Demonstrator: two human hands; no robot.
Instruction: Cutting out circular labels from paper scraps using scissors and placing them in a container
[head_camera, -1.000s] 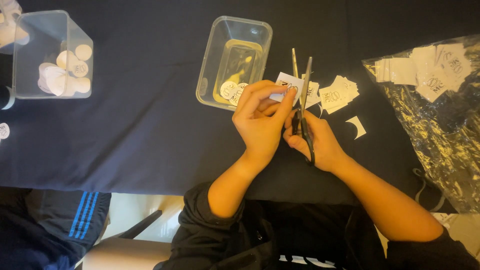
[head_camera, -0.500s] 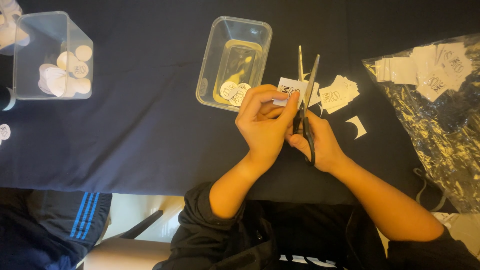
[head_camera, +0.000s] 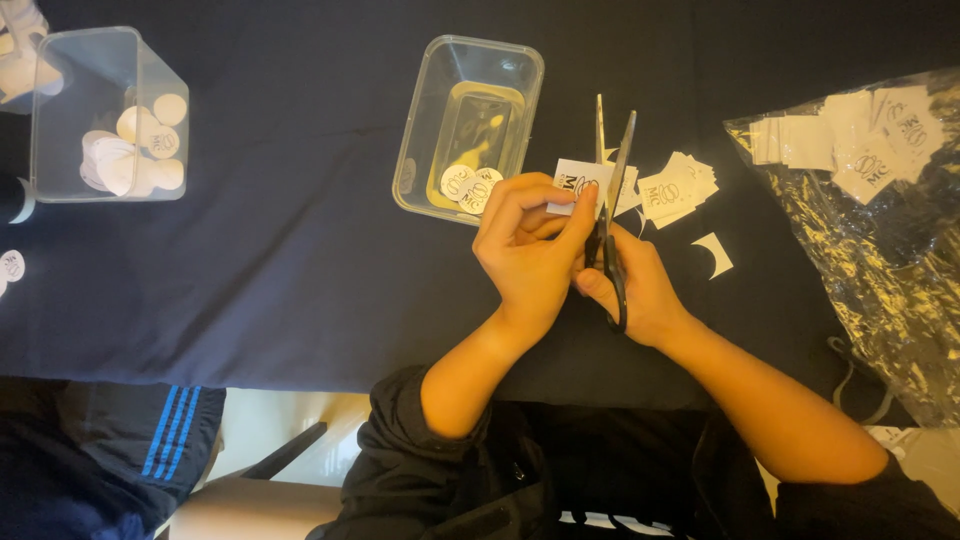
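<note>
My left hand (head_camera: 530, 250) pinches a small white printed paper square (head_camera: 572, 183) by its lower edge. My right hand (head_camera: 640, 285) grips black-handled scissors (head_camera: 610, 190), whose blades point away from me and stand slightly apart at the paper's right edge. Both hands meet over the dark tablecloth (head_camera: 300, 270), just right of a clear plastic tub (head_camera: 470, 125) holding a few cut round stickers.
A small stack of white printed squares (head_camera: 677, 187) and a crescent offcut (head_camera: 714, 253) lie right of the scissors. A clear bag (head_camera: 870, 210) with more squares sits at far right. Another clear tub (head_camera: 100, 115) with round cutouts stands at far left.
The scissor blades have opened a little wider around the paper. The hands have hardly moved.
</note>
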